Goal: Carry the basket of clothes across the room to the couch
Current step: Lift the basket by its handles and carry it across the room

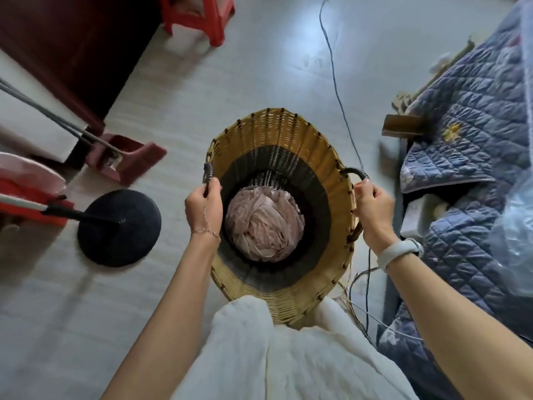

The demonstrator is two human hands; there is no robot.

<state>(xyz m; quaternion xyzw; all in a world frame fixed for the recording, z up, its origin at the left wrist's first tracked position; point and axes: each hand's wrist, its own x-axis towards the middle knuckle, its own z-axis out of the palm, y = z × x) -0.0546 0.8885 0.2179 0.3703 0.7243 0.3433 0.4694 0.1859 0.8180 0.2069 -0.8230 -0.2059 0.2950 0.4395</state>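
Note:
A tall woven basket (291,134), tan with a black band inside, hangs in front of my body over the pale floor. Pink crumpled clothes (264,226) lie bunched at its bottom. My left hand (204,207) is closed around the dark left handle (208,174). My right hand (372,209), with a pale wristband, grips the dark right handle (356,172). The basket's near rim presses against my white garment. A surface covered by a blue quilted blanket (473,134) lies close on the right.
A black round stand base (119,228) sits on the floor at left, beside a red object (31,206) and a maroon dustpan (127,158). A red stool (199,15) stands far ahead. A blue cable (336,82) runs across the floor. Dark furniture (72,47) is at upper left.

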